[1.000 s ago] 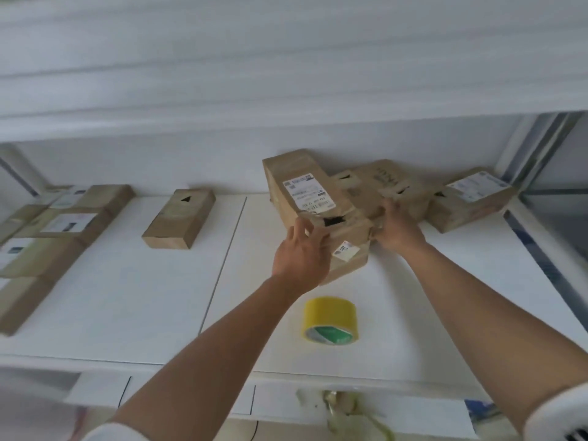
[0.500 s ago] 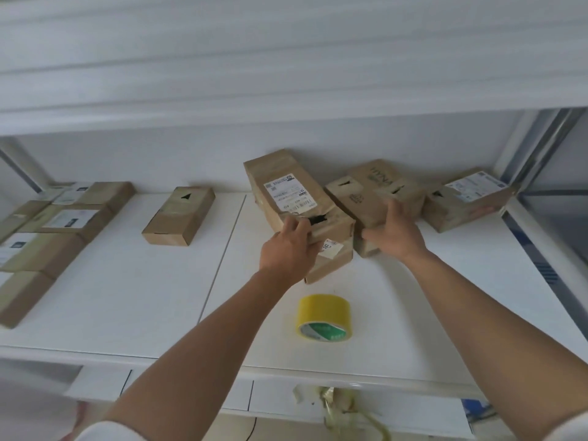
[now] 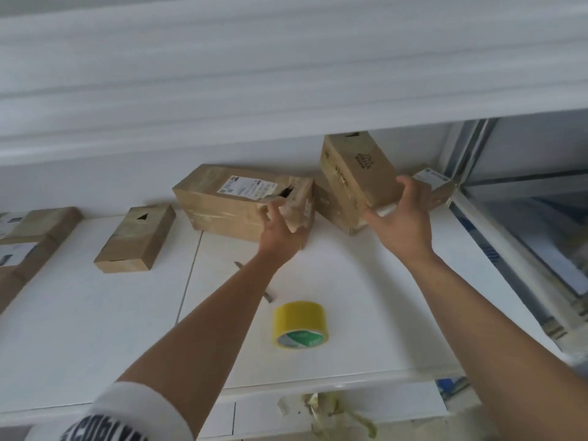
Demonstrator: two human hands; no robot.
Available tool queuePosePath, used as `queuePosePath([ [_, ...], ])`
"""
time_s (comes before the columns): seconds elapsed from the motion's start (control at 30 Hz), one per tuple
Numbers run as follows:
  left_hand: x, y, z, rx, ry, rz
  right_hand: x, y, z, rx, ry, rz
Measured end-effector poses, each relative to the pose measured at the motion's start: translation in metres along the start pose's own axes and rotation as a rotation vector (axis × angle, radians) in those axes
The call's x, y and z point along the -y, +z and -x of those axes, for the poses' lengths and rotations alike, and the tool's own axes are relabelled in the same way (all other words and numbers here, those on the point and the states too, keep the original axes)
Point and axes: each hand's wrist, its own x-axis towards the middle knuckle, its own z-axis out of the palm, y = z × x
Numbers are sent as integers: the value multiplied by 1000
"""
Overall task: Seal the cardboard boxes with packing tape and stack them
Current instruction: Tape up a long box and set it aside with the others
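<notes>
Now the pile is split: two boxes pulled apart.
My left hand (image 3: 280,227) fingers curl on the labelled box (image 3: 235,205); my right hand (image 3: 397,214) fingers, spread, tilt the other box (image 3: 356,173) up, unstacked.

boxes (image 3: 245,205) crowd the back, tape roll (image 3: 300,324) mid-table, open surface left

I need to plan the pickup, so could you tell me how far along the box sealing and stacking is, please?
Done: boxes at the left edge sit grouped. In hand: the left hand grips the labelled box and the right hand lifts a tilted box. Left: the tape roll lies untouched, and a lone box waits unstacked.
</notes>
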Motion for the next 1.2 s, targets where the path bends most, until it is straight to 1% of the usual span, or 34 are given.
queuePosePath([
  [0.03, -3, 0, -4, 1, -32, 65, 0, -2, 1, -13, -3, -10],
  [0.07, -6, 0, -7, 38, -59, 148, 2, -4, 3, -21, -10, -23],
  [0.13, -11, 0, -11, 192, -115, 363, 6, -4, 6, -13, -31, -59],
  [0.17, -13, -2, -11, 263, -157, 392, 10, -4, 8, -2, -38, -79],
  [0.2, -13, -4, -10, 299, -191, 397, 16, -3, 11, 8, -45, -95],
  [0.23, -13, -5, -8, 295, -212, 434, 21, -1, 13, 17, -59, -108],
  [0.27, -12, -8, -6, 257, -228, 489, 26, 1, 16, 27, -78, -119],
  [0.37, -5, -20, 1, 41, -278, 691, 40, 16, 25, 80, -155, -112],
  [0.47, 1, -44, 18, -162, -270, 799, 54, 35, 36, 175, -253, -73],
  [0.53, 9, -64, 33, -253, -241, 816, 68, 50, 48, 273, -302, -87],
  [0.6, 20, -86, 49, -311, -235, 801, 83, 64, 64, 375, -361, -117],
  [0.67, 32, -107, 65, -360, -270, 763, 100, 77, 81, 475, -435, -142],
  [0.73, 46, -128, 82, -378, -342, 724, 120, 87, 95, 626, -459, -182],
  [0.83, 74, -153, 108, -298, -450, 620, 146, 106, 112, 905, -384, -260],
  [0.87, 84, -158, 116, -260, -471, 588, 153, 113, 117, 958, -360, -280],
  [0.97, 107, -169, 135, -154, -521, 519, 169, 137, 132, 1007, -302, -276],
  [1.0, 114, -171, 139, -115, -540, 501, 175, 143, 138, 1013, -259, -263],
  [1.1, 136, -176, 148, -3, -576, 415, 187, 157, 157, 1021, -51, -278],
  [1.2, 154, -180, 154, 115, -594, 357, 190, 167, 174, 1036, 41, -213],
])
